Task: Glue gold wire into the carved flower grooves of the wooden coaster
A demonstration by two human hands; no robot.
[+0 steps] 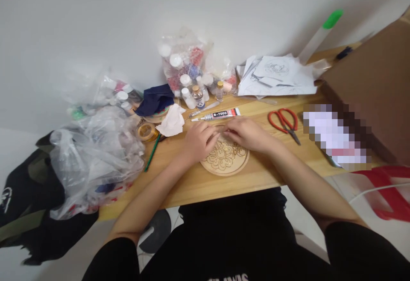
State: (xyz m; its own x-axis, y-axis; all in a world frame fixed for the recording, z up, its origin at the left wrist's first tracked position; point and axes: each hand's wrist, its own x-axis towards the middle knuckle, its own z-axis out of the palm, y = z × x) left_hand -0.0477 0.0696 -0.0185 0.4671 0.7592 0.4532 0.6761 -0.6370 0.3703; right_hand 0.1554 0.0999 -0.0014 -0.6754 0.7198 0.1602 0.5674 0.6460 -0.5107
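A round pale wooden board (221, 168) with a gold-lined flower pattern lies flat on the table. Over its far left part is my left hand (201, 141), fingers curled and closed. My right hand (246, 133) is over the far right part, thumb and fingers pinched together close to the left fingertips. Whatever sits between the fingertips is too small to make out. Just beyond my hands lies a B-7000 glue tube (219, 114), its nozzle pointing left. Red-handled pliers (285, 123) rest to the right of my right hand.
Small bottles (198, 97) and bead-filled bags (182, 65) stand by the wall. Papers (277, 76) are behind right; a cardboard box (374, 89) and a blurred-out phone (335, 138) are right. Leftward are a tissue (172, 121), gold wire spool (146, 132), green stick (152, 153) and plastic bags (92, 157).
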